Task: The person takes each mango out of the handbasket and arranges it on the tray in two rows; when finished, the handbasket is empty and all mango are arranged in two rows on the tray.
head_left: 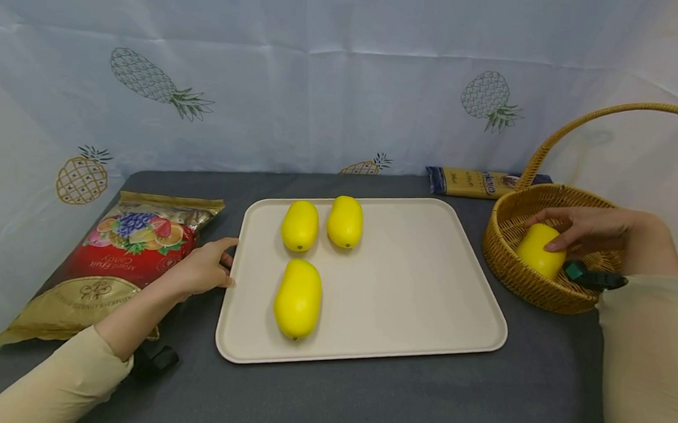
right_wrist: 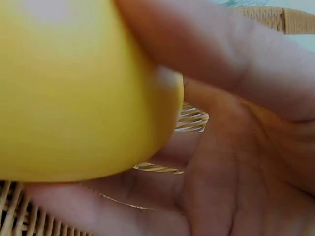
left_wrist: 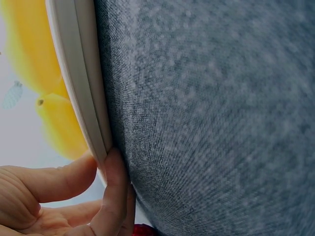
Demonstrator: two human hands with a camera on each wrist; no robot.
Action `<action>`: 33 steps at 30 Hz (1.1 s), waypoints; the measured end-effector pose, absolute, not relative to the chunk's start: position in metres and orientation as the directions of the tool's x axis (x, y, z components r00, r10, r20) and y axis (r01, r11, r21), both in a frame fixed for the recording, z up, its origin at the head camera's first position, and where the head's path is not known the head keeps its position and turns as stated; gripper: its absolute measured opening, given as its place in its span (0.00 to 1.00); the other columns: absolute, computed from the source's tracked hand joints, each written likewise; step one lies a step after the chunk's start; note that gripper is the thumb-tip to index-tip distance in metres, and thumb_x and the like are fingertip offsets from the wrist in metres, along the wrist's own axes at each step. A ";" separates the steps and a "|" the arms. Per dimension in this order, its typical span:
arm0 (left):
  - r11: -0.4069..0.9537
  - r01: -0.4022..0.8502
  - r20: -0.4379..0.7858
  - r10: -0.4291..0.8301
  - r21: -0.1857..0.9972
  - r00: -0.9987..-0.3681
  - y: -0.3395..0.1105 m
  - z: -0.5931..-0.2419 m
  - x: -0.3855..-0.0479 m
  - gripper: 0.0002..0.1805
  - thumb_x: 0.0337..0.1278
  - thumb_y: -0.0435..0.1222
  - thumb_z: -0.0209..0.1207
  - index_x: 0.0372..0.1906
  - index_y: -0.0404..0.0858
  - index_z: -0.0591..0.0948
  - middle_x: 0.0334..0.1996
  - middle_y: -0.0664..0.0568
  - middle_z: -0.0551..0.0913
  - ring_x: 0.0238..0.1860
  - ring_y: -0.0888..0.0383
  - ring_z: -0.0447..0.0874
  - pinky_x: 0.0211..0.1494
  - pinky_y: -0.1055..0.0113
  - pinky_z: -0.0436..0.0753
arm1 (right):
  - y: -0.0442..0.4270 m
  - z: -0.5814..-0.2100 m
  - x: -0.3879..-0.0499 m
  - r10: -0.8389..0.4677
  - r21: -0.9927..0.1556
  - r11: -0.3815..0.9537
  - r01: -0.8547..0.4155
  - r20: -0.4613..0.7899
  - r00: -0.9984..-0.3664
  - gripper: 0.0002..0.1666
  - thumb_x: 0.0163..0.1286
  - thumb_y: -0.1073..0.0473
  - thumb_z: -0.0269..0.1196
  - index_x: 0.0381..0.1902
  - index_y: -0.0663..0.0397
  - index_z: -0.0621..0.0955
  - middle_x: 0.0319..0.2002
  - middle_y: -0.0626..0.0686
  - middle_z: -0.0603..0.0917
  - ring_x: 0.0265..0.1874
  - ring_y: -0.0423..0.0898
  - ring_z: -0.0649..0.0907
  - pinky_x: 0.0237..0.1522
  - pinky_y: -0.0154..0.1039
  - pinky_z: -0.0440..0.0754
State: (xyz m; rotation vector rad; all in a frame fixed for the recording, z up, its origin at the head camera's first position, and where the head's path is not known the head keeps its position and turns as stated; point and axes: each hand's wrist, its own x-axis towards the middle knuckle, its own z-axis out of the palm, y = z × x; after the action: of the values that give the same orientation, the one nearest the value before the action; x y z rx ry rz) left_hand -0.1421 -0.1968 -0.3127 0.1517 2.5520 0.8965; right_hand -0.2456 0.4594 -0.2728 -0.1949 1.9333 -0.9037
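My right hand (head_left: 593, 231) is inside the wicker basket (head_left: 495, 245) at the right and grips a yellow mango (head_left: 538, 251). In the right wrist view, thumb and fingers lie on either side of this mango (right_wrist: 74, 108). At the left, my left hand (head_left: 206, 268) pinches the left edge of a cream tray (head_left: 410, 285). The left wrist view shows the thumb and fingers at the tray's rim (left_wrist: 81, 83). On the tray's left half lie a front mango (head_left: 298, 299), a back-left mango (head_left: 300, 225) and a back-right mango (head_left: 345, 222).
A red and gold candy bag (head_left: 124, 245) lies at the left, beside my left forearm. Behind the tray and basket is a yellow and blue packet (head_left: 469, 182). The basket's tall handle (head_left: 603, 113) arches over it. A pineapple-print curtain (head_left: 334, 77) hangs behind the dark tabletop (head_left: 364, 398).
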 end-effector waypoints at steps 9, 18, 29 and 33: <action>0.786 -0.039 -0.361 0.239 0.617 -0.901 -0.197 -0.314 -0.143 0.46 0.53 0.26 0.65 0.74 0.25 0.54 0.49 0.31 0.75 0.41 0.49 0.80 0.44 0.58 0.82 | 0.451 -0.250 -0.244 -0.396 -0.645 0.760 0.079 -0.556 -0.731 0.33 0.74 0.59 0.57 0.69 0.31 0.55 0.62 0.60 0.64 0.50 0.50 0.82 0.52 0.49 0.84; 0.788 -0.042 -0.366 0.237 0.615 -0.900 -0.197 -0.313 -0.143 0.46 0.53 0.27 0.65 0.74 0.25 0.54 0.49 0.31 0.75 0.41 0.49 0.80 0.44 0.56 0.83 | 0.427 -0.216 -0.241 -0.295 -0.555 0.827 -0.088 -0.296 -0.908 0.41 0.72 0.57 0.61 0.74 0.36 0.54 0.56 0.45 0.71 0.43 0.38 0.84 0.42 0.38 0.85; 0.780 -0.039 -0.355 0.239 0.625 -0.904 -0.198 -0.313 -0.142 0.46 0.52 0.26 0.65 0.74 0.25 0.54 0.48 0.31 0.75 0.40 0.50 0.80 0.44 0.57 0.83 | 0.365 -0.185 -0.230 -0.395 -0.573 0.786 -0.233 -0.176 -0.901 0.42 0.69 0.61 0.63 0.74 0.33 0.58 0.58 0.42 0.71 0.46 0.34 0.83 0.41 0.36 0.85; 0.777 -0.034 -0.350 0.244 0.629 -0.904 -0.198 -0.314 -0.142 0.46 0.52 0.26 0.65 0.74 0.25 0.55 0.48 0.31 0.75 0.40 0.50 0.79 0.44 0.57 0.83 | 0.343 -0.180 -0.225 -0.428 -0.607 0.753 -0.255 -0.158 -0.890 0.43 0.67 0.62 0.65 0.74 0.35 0.60 0.59 0.43 0.72 0.49 0.36 0.82 0.43 0.35 0.85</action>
State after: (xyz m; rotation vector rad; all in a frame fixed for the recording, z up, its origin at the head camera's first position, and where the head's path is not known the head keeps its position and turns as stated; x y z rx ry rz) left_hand -0.1423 -0.1978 -0.3138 0.1593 2.5522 0.9145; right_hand -0.2246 0.3432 -0.1796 -0.5323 2.6644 -0.8624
